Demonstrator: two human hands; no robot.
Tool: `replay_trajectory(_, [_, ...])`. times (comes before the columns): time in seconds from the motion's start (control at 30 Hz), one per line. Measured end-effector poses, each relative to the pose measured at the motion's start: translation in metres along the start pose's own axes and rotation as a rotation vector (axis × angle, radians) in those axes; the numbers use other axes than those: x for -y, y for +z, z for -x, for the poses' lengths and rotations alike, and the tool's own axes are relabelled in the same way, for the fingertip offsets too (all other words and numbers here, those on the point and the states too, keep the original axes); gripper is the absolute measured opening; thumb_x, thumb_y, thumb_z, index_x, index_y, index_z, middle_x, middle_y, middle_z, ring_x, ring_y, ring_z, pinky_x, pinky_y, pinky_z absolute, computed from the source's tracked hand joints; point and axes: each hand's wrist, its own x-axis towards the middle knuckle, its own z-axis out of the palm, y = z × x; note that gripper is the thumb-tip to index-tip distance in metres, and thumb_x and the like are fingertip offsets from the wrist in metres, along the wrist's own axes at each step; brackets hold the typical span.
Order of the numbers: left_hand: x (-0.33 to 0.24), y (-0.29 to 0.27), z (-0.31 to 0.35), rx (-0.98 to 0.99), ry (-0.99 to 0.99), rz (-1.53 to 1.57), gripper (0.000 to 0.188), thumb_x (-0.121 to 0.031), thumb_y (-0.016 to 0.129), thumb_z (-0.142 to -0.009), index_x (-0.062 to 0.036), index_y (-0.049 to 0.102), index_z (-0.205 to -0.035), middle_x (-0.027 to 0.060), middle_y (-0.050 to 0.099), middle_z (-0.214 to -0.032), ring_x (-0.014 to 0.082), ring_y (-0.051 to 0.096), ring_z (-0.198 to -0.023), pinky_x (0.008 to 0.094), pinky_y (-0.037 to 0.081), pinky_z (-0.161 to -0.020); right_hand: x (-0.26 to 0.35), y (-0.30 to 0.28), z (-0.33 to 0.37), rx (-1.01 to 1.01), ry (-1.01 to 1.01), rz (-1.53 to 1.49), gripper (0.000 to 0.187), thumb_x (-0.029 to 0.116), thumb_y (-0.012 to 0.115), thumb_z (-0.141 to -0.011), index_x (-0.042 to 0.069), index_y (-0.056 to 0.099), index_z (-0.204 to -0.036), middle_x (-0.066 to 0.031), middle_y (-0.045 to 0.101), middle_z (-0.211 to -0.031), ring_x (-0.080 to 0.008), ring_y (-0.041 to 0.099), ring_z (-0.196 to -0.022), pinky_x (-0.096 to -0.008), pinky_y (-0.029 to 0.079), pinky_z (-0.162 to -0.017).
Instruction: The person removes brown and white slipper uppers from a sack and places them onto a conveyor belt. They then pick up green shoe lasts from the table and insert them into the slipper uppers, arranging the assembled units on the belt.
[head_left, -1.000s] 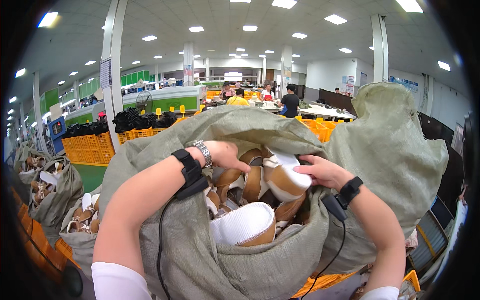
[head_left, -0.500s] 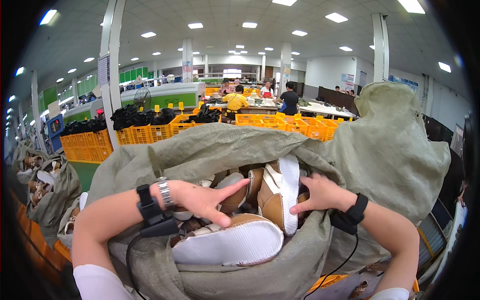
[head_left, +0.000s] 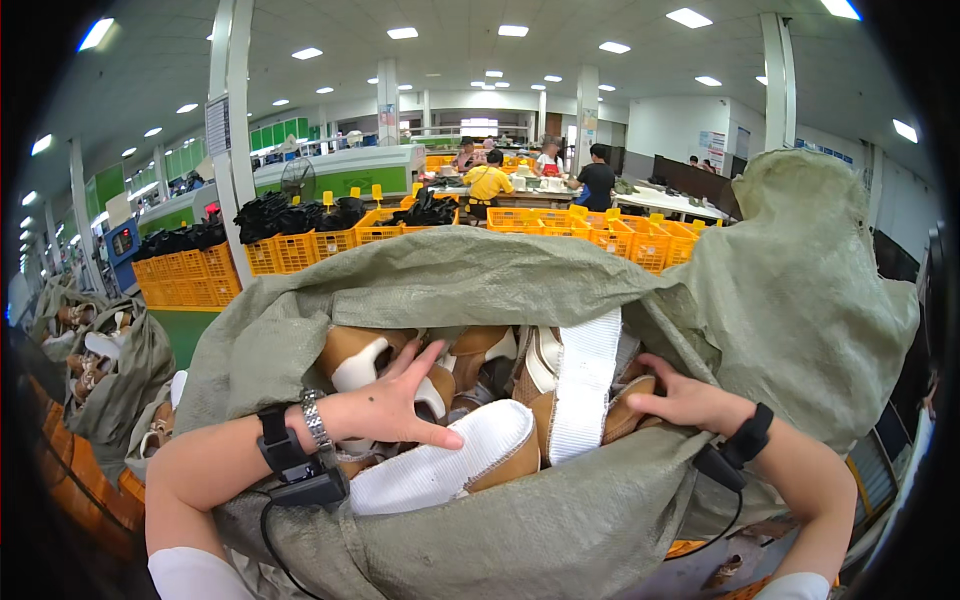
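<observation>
Far left: a slumped grey-green woven sack (head_left: 145,360) held brown-and-white shoes. Centre: a wide-mouthed grey-green woven sack (head_left: 480,270), full of similar ones. Left hand (head_left: 388,405) was open, fingers splayed over the pile, thumb at a tan shoe with a white ribbed sole (head_left: 435,472), which lay sole up inside the front rim. Spread fingers and light pressure seemed best there, sparing the uppers. Next, a brown shoe with a long white sole (head_left: 585,385) stood tilted on end inside; steadying it by the sole looked safest. Right of it, a plain brown shoe end (head_left: 622,410). Right hand (head_left: 695,402) curved about that, touching; whether it gripped, couldn't tell. A firm, full hold, clear of the sack's folds, seemed wise.
</observation>
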Motion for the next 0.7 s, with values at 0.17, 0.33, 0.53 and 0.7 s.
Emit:
replay_trajectory(0.17, [0.01, -0.013, -0.025, 0.144, 0.054, -0.034, 0.134, -0.062, 0.076, -0.06, -0.0015, -0.009, -0.144, 0.0343, -0.003, -0.146, 0.0412, 0.0, -0.139, 0.0398, 0.014, -0.113, -0.005, 0.003, -0.031, 0.129, 0.158, -0.321, 0.121, 0.055, 0.065, -0.078, -0.003, -0.021, -0.14, -0.0258, 0.021, -0.145, -0.0259, 0.032, -0.131, -0.0318, 0.032, -0.104])
replay_trajectory(0.33, [0.011, -0.017, -0.037, 0.115, 0.069, 0.171, 0.139, -0.062, 0.077, -0.059, -0.0004, -0.017, -0.142, 0.035, -0.003, -0.146, 0.037, 0.005, -0.14, 0.0383, 0.015, -0.113, -0.002, 0.011, -0.05, 0.05, 0.236, -0.523, 0.116, 0.051, 0.067, -0.08, 0.004, -0.02, -0.142, -0.02, 0.027, -0.144, -0.0228, 0.037, -0.127, -0.0307, 0.037, -0.1])
replay_trajectory(0.53, [-0.017, 0.001, -0.047, 0.142, 0.147, 0.449, 0.133, -0.049, 0.078, -0.066, -0.0058, -0.022, -0.142, 0.0225, -0.003, -0.151, 0.0311, 0.022, -0.137, 0.0379, 0.028, -0.108, 0.01, 0.016, -0.045, -0.001, -0.181, -0.111, 0.111, 0.045, 0.07, -0.077, -0.002, -0.004, -0.145, -0.021, 0.024, -0.145, -0.026, 0.027, -0.133, -0.0303, 0.024, -0.108])
replay_trajectory(0.7, [0.008, -0.013, -0.048, 0.173, 0.019, 0.286, 0.128, -0.053, 0.075, -0.068, -0.0075, -0.018, -0.143, 0.0255, -0.001, -0.15, 0.0316, 0.024, -0.136, 0.0381, 0.029, -0.107, 0.001, 0.0, -0.035, 0.101, -0.069, -0.016, 0.109, 0.057, 0.058, -0.082, -0.005, -0.008, -0.143, -0.0234, 0.015, -0.148, -0.0272, 0.014, -0.139, -0.0307, 0.018, -0.111])
